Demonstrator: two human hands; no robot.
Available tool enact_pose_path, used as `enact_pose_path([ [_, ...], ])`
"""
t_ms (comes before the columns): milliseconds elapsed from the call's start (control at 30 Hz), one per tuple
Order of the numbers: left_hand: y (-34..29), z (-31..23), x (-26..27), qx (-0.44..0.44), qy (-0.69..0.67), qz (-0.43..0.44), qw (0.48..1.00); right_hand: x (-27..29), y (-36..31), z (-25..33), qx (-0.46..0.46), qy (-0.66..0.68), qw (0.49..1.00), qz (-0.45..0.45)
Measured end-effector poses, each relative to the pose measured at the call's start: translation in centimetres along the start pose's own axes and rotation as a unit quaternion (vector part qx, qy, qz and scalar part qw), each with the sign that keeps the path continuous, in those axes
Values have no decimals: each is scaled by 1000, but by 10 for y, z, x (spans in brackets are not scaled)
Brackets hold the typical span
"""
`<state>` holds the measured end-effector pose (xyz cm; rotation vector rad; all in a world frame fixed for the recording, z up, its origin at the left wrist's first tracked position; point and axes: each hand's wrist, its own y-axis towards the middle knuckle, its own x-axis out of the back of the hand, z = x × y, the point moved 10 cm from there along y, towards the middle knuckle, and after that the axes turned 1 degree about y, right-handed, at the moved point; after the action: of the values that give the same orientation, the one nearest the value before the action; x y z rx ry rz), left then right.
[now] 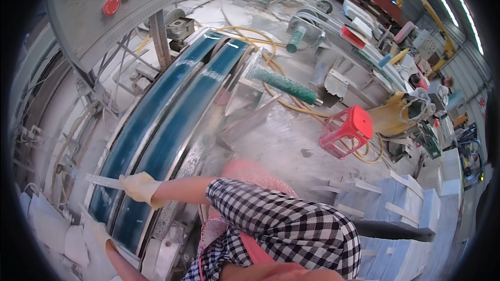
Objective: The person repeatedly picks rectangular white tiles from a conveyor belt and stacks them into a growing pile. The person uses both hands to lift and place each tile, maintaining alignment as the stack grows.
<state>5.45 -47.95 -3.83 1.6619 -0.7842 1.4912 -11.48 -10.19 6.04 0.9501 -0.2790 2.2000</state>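
Observation:
My right hand (pixel 139 187), in a cream glove, reaches left across two blue-green conveyor belts (pixel 172 119). Its fingers are closed on the end of a thin, pale flat strip (pixel 103 180), which lies out over the near end of the left belt. Closer to me, my left hand (pixel 98 233), gloved too, is beside the belts' left edge. Its fingers are blurred, pale against pale, so whether they grip anything does not show. Stacked whitish flat pieces (pixel 49 224) stand to the left of that hand.
A grey control panel (pixel 117 15) with coloured buttons overhangs the belts' far left. Right of them are a green roller (pixel 286 86), a red plastic stool (pixel 348 131) and a yellow hose (pixel 291 105) on the dusty floor. Bluish-grey stacked slabs (pixel 390 198) stand at the near right.

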Motion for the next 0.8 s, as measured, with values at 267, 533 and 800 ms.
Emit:
enact_pose_path([
  [267, -3, -144, 10, 181, -661, 20, 728, 17, 9, -14, 35, 47, 998, -21],
  [533, -36, -162, 52, 181, -644, -20, 743, -2, 6, -6, 49, 56, 997, -3],
  [800, -101, -26, 56, 329, 140, 88, 930, 12, -11, -6, 29, 25, 999, 17],
])
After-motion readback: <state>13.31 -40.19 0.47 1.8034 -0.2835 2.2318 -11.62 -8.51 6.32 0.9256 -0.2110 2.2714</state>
